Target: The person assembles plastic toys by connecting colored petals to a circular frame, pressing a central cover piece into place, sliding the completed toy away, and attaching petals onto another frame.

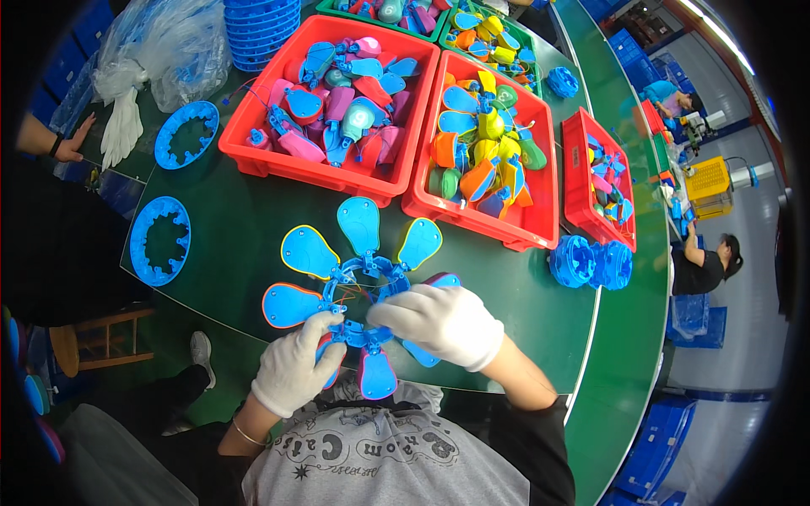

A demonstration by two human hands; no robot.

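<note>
A flower-shaped assembly lies on the green table in front of me. Its blue ring (361,339) carries several petal pieces with blue faces and coloured rims, such as an orange-rimmed petal (291,304). Thin wires (353,293) cross the ring's opening. My left hand (291,364), in a white glove, pinches a red-rimmed petal (331,361) where it joins the ring at the lower left. Also gloved, my right hand (447,325) is closed over the ring's right side. Its fingertips point into the opening, and what they grip is hidden.
Beyond the assembly stand a red bin (253,160) of pink and red petals, another red bin (498,232) of yellow and orange ones, and a smaller red bin (582,202). Loose blue rings (187,244) lie left. Blue round parts (574,263) sit right. A co-worker's hand (74,142) rests far left.
</note>
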